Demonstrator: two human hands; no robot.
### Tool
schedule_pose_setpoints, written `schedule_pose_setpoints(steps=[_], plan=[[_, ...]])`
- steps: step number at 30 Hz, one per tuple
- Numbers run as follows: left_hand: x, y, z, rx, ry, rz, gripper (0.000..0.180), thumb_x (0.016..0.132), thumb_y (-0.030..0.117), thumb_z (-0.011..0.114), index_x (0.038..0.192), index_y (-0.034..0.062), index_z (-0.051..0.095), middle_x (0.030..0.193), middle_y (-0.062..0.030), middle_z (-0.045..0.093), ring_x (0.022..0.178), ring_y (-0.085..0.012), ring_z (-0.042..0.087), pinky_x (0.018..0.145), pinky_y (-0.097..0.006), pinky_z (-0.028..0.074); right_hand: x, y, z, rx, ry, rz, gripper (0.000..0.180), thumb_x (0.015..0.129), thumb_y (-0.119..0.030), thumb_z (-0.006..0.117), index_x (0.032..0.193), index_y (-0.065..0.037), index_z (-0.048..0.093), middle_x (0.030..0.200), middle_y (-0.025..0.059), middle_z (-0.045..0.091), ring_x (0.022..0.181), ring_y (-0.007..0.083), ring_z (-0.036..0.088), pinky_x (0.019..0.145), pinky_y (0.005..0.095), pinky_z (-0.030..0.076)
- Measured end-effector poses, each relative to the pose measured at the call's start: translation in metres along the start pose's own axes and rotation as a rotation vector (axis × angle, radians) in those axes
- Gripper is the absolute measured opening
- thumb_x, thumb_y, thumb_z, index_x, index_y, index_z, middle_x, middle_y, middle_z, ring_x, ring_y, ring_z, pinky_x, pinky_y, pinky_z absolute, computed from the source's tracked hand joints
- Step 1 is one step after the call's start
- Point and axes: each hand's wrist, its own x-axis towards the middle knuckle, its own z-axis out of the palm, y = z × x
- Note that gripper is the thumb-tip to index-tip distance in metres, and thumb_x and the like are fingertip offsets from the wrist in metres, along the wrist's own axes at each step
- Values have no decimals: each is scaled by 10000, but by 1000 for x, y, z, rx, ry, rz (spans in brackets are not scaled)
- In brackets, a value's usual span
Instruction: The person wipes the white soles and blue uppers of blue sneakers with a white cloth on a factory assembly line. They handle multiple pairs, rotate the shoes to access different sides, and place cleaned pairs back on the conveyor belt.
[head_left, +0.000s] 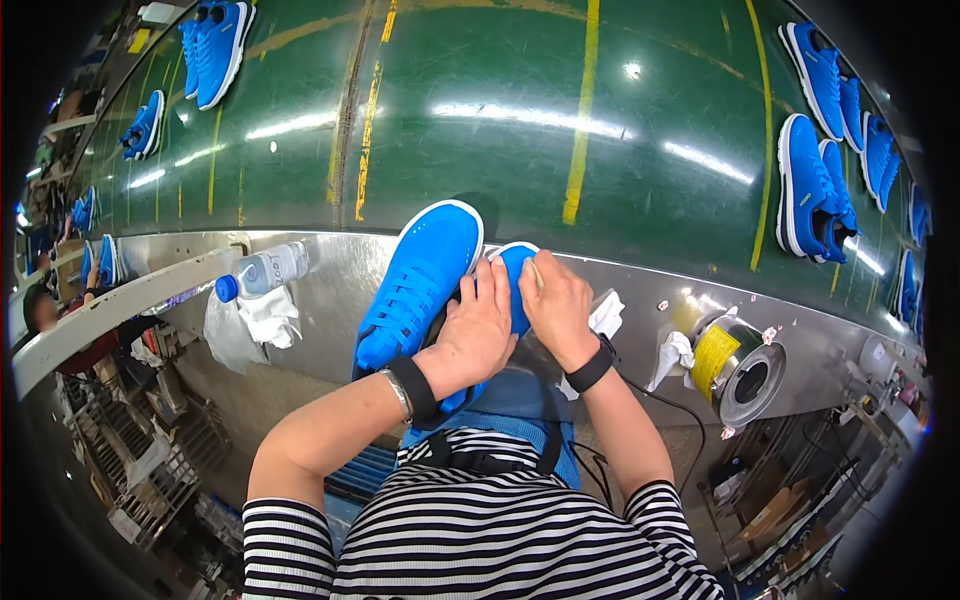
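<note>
Two bright blue sneakers with white soles lie at the metal ledge in front of me. One sneaker (420, 285) rests to the left, untouched, toe pointing to the green belt. My left hand (478, 335) grips the second sneaker (515, 285), which is mostly hidden under both hands. My right hand (555, 305) presses on its toe, pinching something small and pale that I cannot make out. Both wrists wear black bands.
A green conveyor belt (480, 110) with yellow lines carries more blue sneakers (810, 190) at right and at top left (215, 40). A plastic bottle (262, 272) and white rags (265, 318) lie on the ledge at left; a metal can (745, 372) sits at right.
</note>
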Motion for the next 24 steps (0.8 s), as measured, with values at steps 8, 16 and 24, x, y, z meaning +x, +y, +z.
schedule_pose_setpoints(steps=[8, 16, 24], plan=[[-1, 0, 1, -20, 21, 6, 942, 703, 242, 700, 1300, -195, 117, 1290, -350, 253, 1116, -447, 378, 865, -446, 467, -5, 1, 0, -31, -2, -2, 157, 813, -146, 555, 704, -44, 507, 632, 142, 569, 566, 346, 569, 505, 443, 436], [-2, -1, 0, -30, 24, 5, 930, 705, 233, 697, 1299, -194, 123, 1288, -344, 260, 1106, -442, 383, 868, -442, 462, -16, 7, -6, -35, -37, -54, 134, 805, -142, 567, 721, -55, 509, 639, 121, 566, 574, 321, 573, 503, 426, 436], [-2, -3, -2, -37, 29, 27, 929, 699, 230, 697, 1299, -195, 129, 1283, -347, 265, 1109, -439, 384, 846, -434, 472, -8, 17, -18, 4, -182, -155, 136, 815, -153, 559, 730, -61, 506, 641, 120, 556, 577, 332, 568, 503, 427, 432]])
